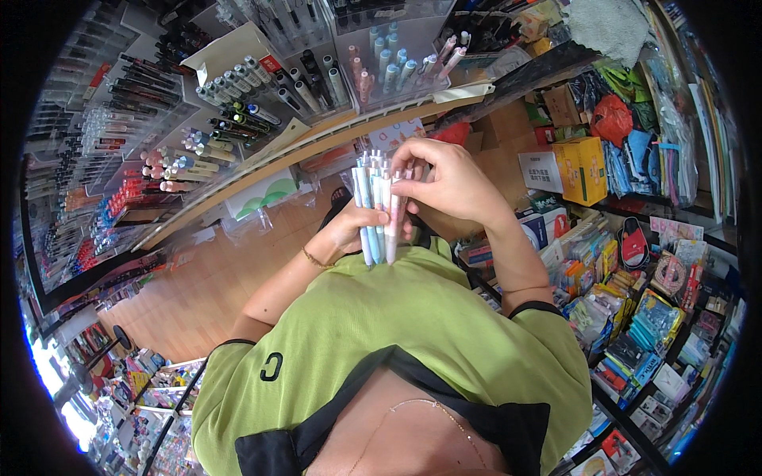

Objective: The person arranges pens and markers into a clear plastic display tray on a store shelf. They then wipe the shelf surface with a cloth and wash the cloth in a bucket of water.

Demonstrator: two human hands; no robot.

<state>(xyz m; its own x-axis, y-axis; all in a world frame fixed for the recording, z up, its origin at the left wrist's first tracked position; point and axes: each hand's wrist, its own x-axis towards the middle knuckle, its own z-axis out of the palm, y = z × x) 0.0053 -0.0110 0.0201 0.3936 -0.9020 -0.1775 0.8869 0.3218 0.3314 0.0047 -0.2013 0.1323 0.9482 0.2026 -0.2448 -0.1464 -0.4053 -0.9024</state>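
Note:
In front of my chest, my left hand (350, 229) grips a bundle of slim pens (375, 193), held roughly upright. Some barrels are pale blue, others white or pink, and their lower ends point toward my green shirt. My right hand (457, 178) reaches over from the right, its thumb and fingertips around the top of a pink pen (393, 235) on that side of the bundle. Part of the bundle is hidden behind the fingers. Just beyond both hands is the wooden front edge (324, 140) of a pen display.
Clear display bins hold light blue pens (390, 68), pink pens (362, 80) and grey-capped markers (235, 80). On the right stand a yellow cardboard box (580, 171) and shelves of packaged goods (631, 321). Wooden flooring (220, 285) shows at the left.

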